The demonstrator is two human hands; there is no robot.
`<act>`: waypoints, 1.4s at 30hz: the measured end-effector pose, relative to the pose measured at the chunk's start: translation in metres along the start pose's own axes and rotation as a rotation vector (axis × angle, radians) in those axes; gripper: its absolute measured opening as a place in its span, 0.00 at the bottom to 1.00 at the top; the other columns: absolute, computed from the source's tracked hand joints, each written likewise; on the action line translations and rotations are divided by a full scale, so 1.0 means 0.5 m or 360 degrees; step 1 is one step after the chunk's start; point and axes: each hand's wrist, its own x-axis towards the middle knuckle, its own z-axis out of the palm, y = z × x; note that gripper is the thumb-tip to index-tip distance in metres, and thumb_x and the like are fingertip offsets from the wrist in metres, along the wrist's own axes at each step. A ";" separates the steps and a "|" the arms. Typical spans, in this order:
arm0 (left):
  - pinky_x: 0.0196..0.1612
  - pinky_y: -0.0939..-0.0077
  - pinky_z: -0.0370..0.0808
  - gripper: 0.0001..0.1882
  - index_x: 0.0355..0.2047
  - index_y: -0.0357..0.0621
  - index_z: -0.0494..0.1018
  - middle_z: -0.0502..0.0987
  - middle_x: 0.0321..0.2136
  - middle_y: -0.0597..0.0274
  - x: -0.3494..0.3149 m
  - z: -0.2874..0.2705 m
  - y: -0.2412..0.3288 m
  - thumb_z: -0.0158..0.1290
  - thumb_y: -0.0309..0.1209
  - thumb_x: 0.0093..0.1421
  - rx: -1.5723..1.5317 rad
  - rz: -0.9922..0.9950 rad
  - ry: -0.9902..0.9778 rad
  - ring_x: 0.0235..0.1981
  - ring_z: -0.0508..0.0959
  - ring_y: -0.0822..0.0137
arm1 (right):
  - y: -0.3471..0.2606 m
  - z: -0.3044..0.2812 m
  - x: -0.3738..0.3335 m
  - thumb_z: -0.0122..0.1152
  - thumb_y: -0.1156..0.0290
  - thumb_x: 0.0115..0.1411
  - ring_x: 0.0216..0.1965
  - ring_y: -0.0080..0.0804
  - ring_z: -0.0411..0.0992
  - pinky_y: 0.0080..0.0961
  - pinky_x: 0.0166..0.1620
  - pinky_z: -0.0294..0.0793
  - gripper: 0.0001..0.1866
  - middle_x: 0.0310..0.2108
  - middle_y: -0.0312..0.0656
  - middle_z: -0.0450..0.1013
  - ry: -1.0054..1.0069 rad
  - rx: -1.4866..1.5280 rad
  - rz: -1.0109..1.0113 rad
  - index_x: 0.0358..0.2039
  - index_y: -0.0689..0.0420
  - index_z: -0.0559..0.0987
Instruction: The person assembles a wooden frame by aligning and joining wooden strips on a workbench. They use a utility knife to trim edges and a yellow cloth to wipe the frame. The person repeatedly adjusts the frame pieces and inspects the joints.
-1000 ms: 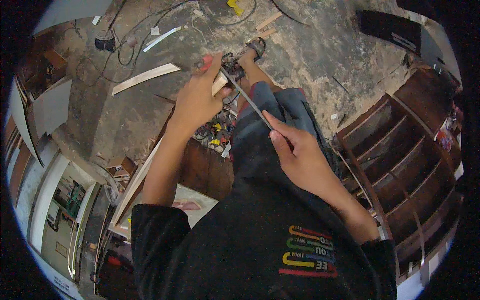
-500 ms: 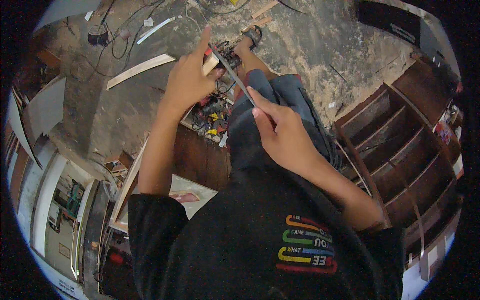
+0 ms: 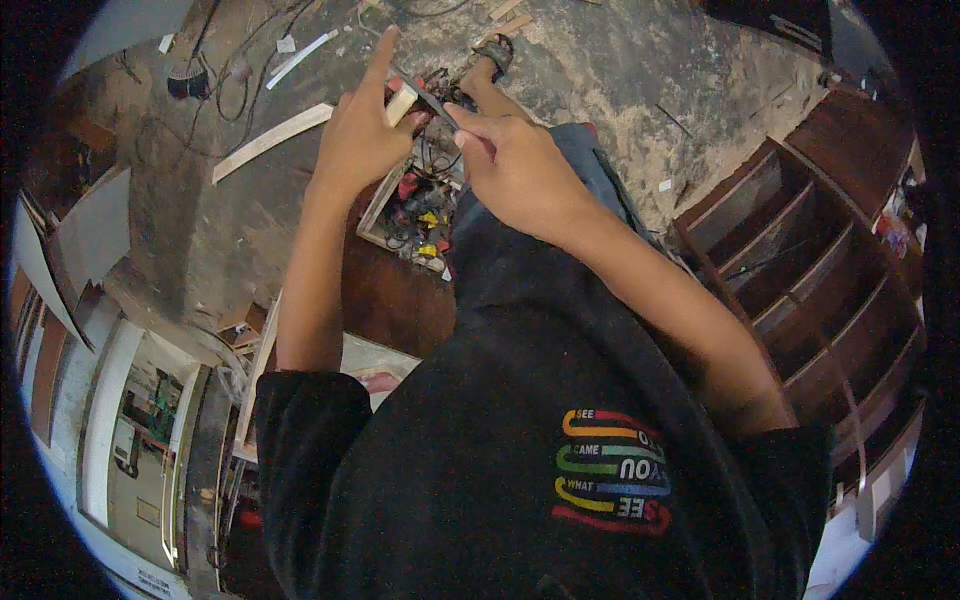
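My left hand (image 3: 362, 145) is closed around a small pale wood piece (image 3: 401, 104), its index finger stretched forward. In my right hand (image 3: 522, 178) is a thin, flat grey metal strip that looks like a file (image 3: 428, 100). Thumb and index finger pinch its near end. The strip slants forward and left, lying against or just beside the wood. My left fingers partly cover the wood, and the far end of the strip is hard to make out.
Below my hands sits a wooden tray (image 3: 371, 216) of jumbled tools and cords. A dark brown shelf unit (image 3: 800, 255) lies at right. A pale wood strip (image 3: 275, 142), a brush (image 3: 187, 83) and cables are on the floor. My sandalled foot (image 3: 492, 58) is ahead.
My right hand has moved forward and left, closer to my left hand, pushing the metal strip along. My left hand keeps its hold on the wood. The whole view has shifted slightly.
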 end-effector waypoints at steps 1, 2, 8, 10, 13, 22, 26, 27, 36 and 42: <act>0.48 0.52 0.75 0.54 0.74 0.61 0.48 0.82 0.43 0.45 -0.001 -0.003 0.004 0.67 0.28 0.51 0.0014 -0.0024 -0.0017 0.43 0.81 0.40 | 0.008 0.004 0.006 0.52 0.66 0.66 0.40 0.62 0.78 0.54 0.48 0.76 0.18 0.36 0.62 0.78 0.0046 -0.0055 -0.0124 0.53 0.55 0.80; 0.48 0.53 0.75 0.54 0.74 0.61 0.49 0.82 0.42 0.44 -0.003 -0.005 0.010 0.67 0.28 0.51 0.0027 -0.0048 -0.0038 0.43 0.81 0.40 | 0.017 0.010 0.011 0.52 0.66 0.66 0.41 0.62 0.78 0.55 0.49 0.76 0.18 0.36 0.62 0.78 -0.0003 -0.0064 0.0010 0.53 0.55 0.80; 0.46 0.59 0.76 0.51 0.73 0.59 0.52 0.83 0.37 0.44 -0.014 -0.049 0.038 0.67 0.26 0.52 -0.0359 -0.0030 0.0022 0.39 0.83 0.46 | 0.051 -0.010 -0.051 0.52 0.65 0.67 0.45 0.61 0.77 0.49 0.50 0.76 0.17 0.42 0.60 0.78 -0.0293 -0.0030 0.0338 0.53 0.58 0.79; 0.45 0.60 0.76 0.51 0.73 0.59 0.52 0.83 0.37 0.44 -0.017 -0.049 0.039 0.66 0.26 0.53 -0.0337 0.0002 -0.0010 0.39 0.83 0.48 | 0.056 -0.046 -0.078 0.50 0.67 0.70 0.49 0.52 0.77 0.38 0.53 0.74 0.19 0.47 0.62 0.76 -0.0149 -0.0024 0.0227 0.56 0.61 0.76; 0.48 0.65 0.75 0.51 0.74 0.58 0.51 0.83 0.38 0.48 -0.017 -0.034 0.037 0.63 0.22 0.52 -0.0345 -0.0074 -0.0065 0.41 0.83 0.59 | 0.037 -0.096 -0.106 0.50 0.68 0.71 0.51 0.46 0.78 0.31 0.55 0.72 0.20 0.50 0.63 0.75 -0.0068 0.0086 0.0184 0.60 0.62 0.74; 0.48 0.70 0.75 0.50 0.73 0.55 0.52 0.82 0.34 0.54 -0.034 -0.011 0.065 0.62 0.20 0.52 -0.0296 -0.0048 0.0010 0.40 0.81 0.65 | -0.054 -0.059 -0.086 0.51 0.69 0.70 0.40 0.51 0.80 0.35 0.44 0.78 0.18 0.37 0.61 0.78 -0.0153 -0.0003 0.0169 0.56 0.65 0.76; 0.46 0.70 0.75 0.50 0.73 0.54 0.53 0.82 0.34 0.55 -0.026 -0.025 0.088 0.63 0.21 0.52 -0.0689 0.0060 0.0066 0.39 0.81 0.66 | -0.029 -0.017 -0.021 0.53 0.67 0.69 0.36 0.58 0.79 0.46 0.42 0.77 0.16 0.32 0.61 0.77 -0.0551 -0.0307 0.0560 0.46 0.67 0.80; 0.47 0.70 0.75 0.49 0.72 0.54 0.54 0.82 0.34 0.54 -0.022 -0.033 0.090 0.63 0.21 0.52 -0.0573 0.0096 0.0029 0.40 0.81 0.65 | -0.021 -0.004 -0.028 0.53 0.66 0.68 0.36 0.58 0.79 0.48 0.42 0.77 0.16 0.32 0.62 0.77 -0.0581 -0.0308 0.0492 0.44 0.67 0.80; 0.48 0.66 0.74 0.46 0.71 0.57 0.56 0.83 0.35 0.49 -0.032 -0.045 0.085 0.64 0.22 0.54 -0.0308 -0.0018 0.0006 0.40 0.81 0.60 | -0.040 -0.192 -0.061 0.44 0.62 0.74 0.16 0.28 0.71 0.26 0.20 0.72 0.24 0.22 0.38 0.69 -0.0475 -0.0065 0.0349 0.68 0.52 0.67; 0.48 0.63 0.74 0.47 0.70 0.58 0.57 0.82 0.38 0.50 -0.020 -0.031 0.080 0.64 0.20 0.52 -0.0280 -0.0052 0.0037 0.42 0.81 0.57 | -0.151 -0.218 -0.033 0.44 0.64 0.72 0.16 0.26 0.69 0.24 0.19 0.70 0.23 0.22 0.38 0.68 -0.0793 -0.0022 0.0589 0.65 0.54 0.65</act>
